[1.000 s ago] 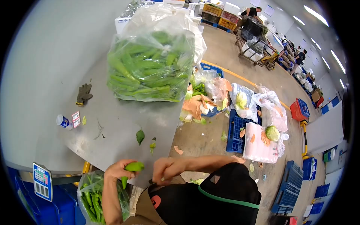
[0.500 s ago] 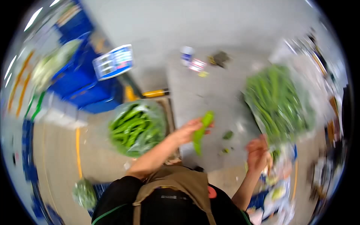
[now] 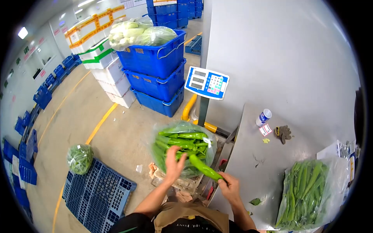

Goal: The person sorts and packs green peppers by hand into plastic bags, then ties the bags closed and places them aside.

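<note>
My right hand (image 3: 230, 188) is closed on the stem end of a long green pepper (image 3: 206, 169), whose other end points toward an open clear bag of green peppers (image 3: 182, 144). Over the front of that bag is my left hand (image 3: 175, 163), its thumb and fingers apart near the peppers; whether a fingertip touches one cannot be made out. The bag stands beside the grey metal table (image 3: 243, 155), below a scale display (image 3: 207, 83). At the table's right lies a larger clear bag full of green peppers (image 3: 303, 194).
On the table are a glove (image 3: 283, 133), a small can (image 3: 264, 117), a label (image 3: 265, 129) and a loose leaf (image 3: 255, 201). Stacked blue crates (image 3: 155, 83) and white boxes (image 3: 112, 79) stand behind. A blue pallet (image 3: 99, 194) with a bagged green vegetable (image 3: 79, 158) is at left.
The view has swung toward the scale and crates. The pepper has passed from my left hand to my right. Both hands are now nearer the open bag, with my left hand over it.
</note>
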Demonstrator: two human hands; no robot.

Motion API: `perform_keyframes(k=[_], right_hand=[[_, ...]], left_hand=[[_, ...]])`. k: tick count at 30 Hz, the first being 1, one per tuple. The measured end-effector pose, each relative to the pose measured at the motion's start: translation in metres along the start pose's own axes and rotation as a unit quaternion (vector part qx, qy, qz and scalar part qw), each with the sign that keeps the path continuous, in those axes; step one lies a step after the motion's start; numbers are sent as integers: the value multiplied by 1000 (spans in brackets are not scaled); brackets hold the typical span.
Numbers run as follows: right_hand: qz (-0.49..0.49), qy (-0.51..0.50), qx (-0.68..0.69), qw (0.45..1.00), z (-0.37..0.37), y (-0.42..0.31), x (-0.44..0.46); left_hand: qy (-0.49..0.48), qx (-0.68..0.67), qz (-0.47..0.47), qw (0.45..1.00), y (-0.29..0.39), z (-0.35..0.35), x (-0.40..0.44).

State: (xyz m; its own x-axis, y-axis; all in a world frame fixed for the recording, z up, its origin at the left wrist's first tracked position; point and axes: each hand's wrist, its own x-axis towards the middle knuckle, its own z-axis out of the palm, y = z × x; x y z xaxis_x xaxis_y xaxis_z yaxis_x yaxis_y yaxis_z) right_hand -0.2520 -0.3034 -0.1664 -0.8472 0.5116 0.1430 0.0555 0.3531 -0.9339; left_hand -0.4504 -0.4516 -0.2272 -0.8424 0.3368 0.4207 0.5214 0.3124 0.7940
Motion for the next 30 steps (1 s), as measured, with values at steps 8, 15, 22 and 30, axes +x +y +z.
perform_keyframes(k=[8, 15, 22, 30], right_hand=[[27, -71, -78, 994, 91, 53, 83], [-123, -53, -284, 949, 115, 106, 153], [-246, 125, -383, 881, 73, 19, 112], [-10, 130, -283, 950, 38, 73, 121]], left_hand=[[93, 267, -55, 958, -53, -53, -1], [61, 275, -98, 955, -80, -49, -4], [62, 277, -107, 953, -94, -43, 2], [118, 145, -114, 976, -116, -40, 45]])
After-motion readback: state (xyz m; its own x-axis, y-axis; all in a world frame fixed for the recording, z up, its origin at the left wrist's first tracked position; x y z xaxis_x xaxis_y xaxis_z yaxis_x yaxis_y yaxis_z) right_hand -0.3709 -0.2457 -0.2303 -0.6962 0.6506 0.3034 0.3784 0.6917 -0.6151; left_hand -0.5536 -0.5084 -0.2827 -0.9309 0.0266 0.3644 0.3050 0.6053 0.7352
